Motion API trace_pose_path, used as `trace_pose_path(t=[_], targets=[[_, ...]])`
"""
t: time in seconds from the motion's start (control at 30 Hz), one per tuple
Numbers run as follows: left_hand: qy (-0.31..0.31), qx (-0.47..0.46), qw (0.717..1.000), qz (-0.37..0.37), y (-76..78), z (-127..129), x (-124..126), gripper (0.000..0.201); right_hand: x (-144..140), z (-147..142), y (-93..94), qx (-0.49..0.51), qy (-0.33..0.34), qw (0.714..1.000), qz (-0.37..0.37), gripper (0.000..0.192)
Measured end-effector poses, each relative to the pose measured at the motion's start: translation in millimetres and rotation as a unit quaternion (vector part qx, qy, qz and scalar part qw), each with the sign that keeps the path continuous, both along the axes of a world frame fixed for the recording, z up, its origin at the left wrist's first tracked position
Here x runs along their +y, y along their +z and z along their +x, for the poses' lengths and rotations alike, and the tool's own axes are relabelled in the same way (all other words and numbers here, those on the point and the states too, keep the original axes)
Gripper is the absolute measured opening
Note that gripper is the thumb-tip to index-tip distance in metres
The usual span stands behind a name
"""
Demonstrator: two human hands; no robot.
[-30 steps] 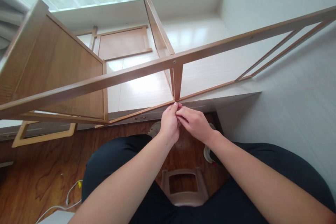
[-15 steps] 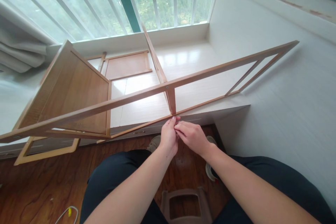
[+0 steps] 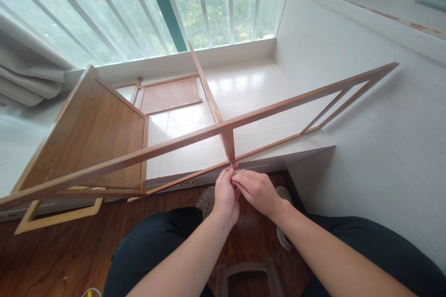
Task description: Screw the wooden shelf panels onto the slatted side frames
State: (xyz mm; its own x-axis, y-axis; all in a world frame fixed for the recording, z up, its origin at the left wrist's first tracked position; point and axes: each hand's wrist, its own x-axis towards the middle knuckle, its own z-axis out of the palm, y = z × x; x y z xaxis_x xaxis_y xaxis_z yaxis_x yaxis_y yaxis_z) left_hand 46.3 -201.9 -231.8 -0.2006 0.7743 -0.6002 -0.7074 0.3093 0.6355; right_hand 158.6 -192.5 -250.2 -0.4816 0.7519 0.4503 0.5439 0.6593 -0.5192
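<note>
**Hands at the frame joint**

Both hands met at the lower joint of the wooden frame (image 3: 223,132), left hand (image 3: 226,191) and right hand (image 3: 256,190) with fingers pinched together on something too small to identify. The frame leaned on the white platform (image 3: 251,88). This looked like fastening; the next move would call for fine, steady alignment.

Bare forearms, black trousers (image 3: 156,241), grey shoes (image 3: 206,197).

Barred window (image 3: 209,4) — dark wood floor (image 3: 62,250)
</note>
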Motion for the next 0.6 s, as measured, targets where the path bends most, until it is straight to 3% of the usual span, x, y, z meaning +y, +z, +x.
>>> trace_pose_path(t=[0.6], targets=[[0.003, 0.016, 1.000, 0.004, -2.0, -0.6, 1.0, 0.026, 1.3, 1.2, -1.8, -0.001, 0.016, 1.000, -0.022, 0.019]])
